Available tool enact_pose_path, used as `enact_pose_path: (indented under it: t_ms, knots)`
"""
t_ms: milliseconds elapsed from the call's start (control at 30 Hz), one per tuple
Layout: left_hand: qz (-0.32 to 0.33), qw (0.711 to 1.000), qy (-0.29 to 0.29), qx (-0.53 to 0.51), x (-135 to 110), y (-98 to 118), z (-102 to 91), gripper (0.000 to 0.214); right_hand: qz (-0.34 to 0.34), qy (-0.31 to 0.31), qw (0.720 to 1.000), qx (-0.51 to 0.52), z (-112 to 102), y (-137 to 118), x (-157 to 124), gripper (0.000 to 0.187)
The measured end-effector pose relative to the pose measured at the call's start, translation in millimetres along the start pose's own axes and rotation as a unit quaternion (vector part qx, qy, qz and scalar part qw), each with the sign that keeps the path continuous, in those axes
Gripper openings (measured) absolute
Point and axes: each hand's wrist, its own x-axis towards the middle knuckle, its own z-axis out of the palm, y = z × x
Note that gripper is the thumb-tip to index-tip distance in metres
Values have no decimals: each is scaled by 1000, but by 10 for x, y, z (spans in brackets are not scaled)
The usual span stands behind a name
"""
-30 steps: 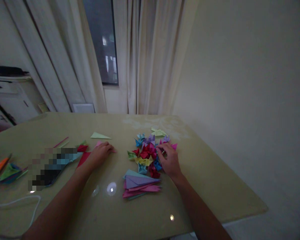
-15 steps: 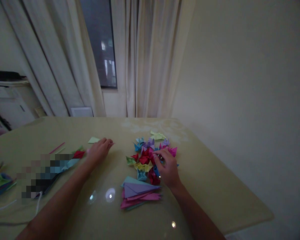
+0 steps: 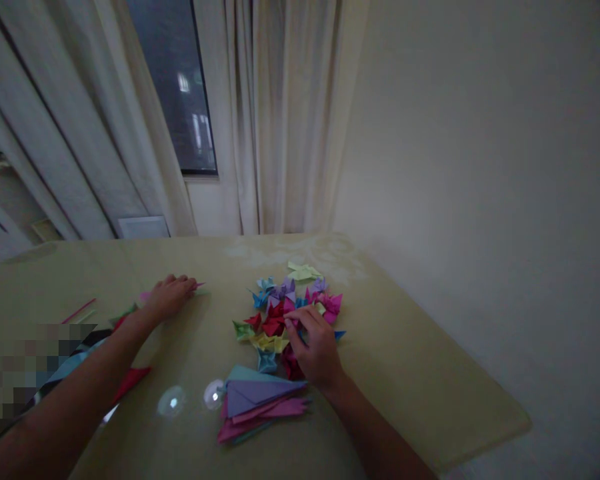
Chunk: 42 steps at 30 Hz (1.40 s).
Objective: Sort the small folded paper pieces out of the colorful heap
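Note:
At the left of the table, my left hand (image 3: 174,295) is low over the surface, its fingers closed on a pink folded paper (image 3: 199,285) whose pointed tip sticks out. A pale green edge shows just below that tip. My right hand (image 3: 315,339) reaches into a pile of colourful origami pieces (image 3: 269,342). Its thumb and forefinger pinch a pink origami piece, mostly hidden by the fingers. Red, yellow, blue, purple and magenta pieces lie around that hand. In front of the pile is a stack of flat folded papers (image 3: 260,398), lilac and pink with light blue.
A red paper (image 3: 133,381) lies by my left forearm, near a blurred-out patch. Two thin sticks (image 3: 80,311) rest at the far left. Behind the table (image 3: 405,373) hang curtains (image 3: 300,120) beside a window; a wall stands at the right.
The view has turned a little to the right. My left hand has shifted left and now covers where the pale green paper lay. My right hand is slightly lower over the pile.

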Motion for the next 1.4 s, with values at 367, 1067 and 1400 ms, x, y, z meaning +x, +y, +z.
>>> enact_pose_path:
  t_ms: [367,1067,1400]
  knots:
    - [208,959,166,-99,-848,1259,-461,31,-8,-25,997,74,23,-159,-86,34]
    - [206,967,123,-91,-1445,1569,-257,17,129,-124,946,271,143,-162,-119,16]
    - [101,792,58,-600,-1381,1546,-363,59,149,11,948,279,105,47,-19,23]
